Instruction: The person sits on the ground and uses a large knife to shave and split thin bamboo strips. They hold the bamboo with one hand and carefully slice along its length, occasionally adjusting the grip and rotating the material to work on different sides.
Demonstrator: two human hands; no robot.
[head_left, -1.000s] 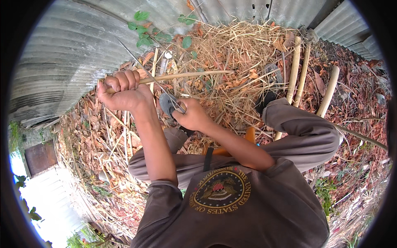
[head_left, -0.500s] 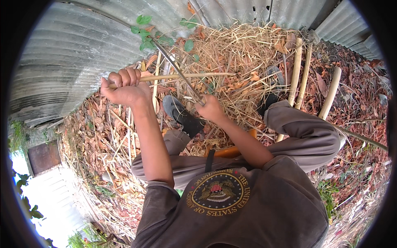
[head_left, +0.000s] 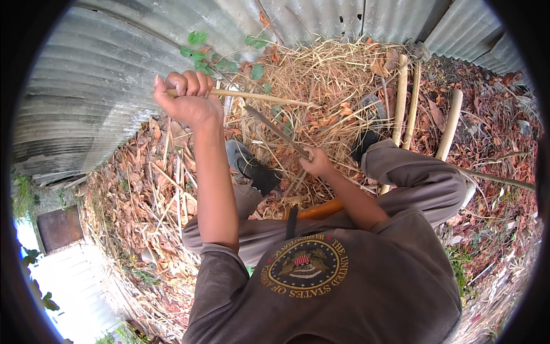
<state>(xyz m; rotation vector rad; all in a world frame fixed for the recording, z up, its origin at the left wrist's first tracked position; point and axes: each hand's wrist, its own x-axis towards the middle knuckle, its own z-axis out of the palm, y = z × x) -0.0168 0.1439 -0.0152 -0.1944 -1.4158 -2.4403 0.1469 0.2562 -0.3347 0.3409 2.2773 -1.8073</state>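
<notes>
My left hand (head_left: 192, 98) is wrapped round one end of a thin peeled stick (head_left: 263, 96), which points to the right above the straw. In my right hand (head_left: 318, 162) is a long narrow blade like a machete (head_left: 278, 131); my fist hides its handle. The blade slants up and left, its tip just below the stick and apart from it. Straw and thin shavings (head_left: 338, 74) lie heaped under and beyond both tools. My shoes (head_left: 252, 166) rest on either side of the near part of the heap.
Corrugated metal sheets (head_left: 114, 74) wall the left and far sides. Several pale poles (head_left: 451, 126) lie on the right, near my bent leg. Dry leaves (head_left: 143, 172) cover the ground. An orange curved thing (head_left: 321, 210) shows between my legs. Green leaves (head_left: 197, 51) hang by the wall.
The blade has come off the stick, moving down and right with my right hand. My left hand has lifted slightly up and right, and the stick now tilts down toward its far end.
</notes>
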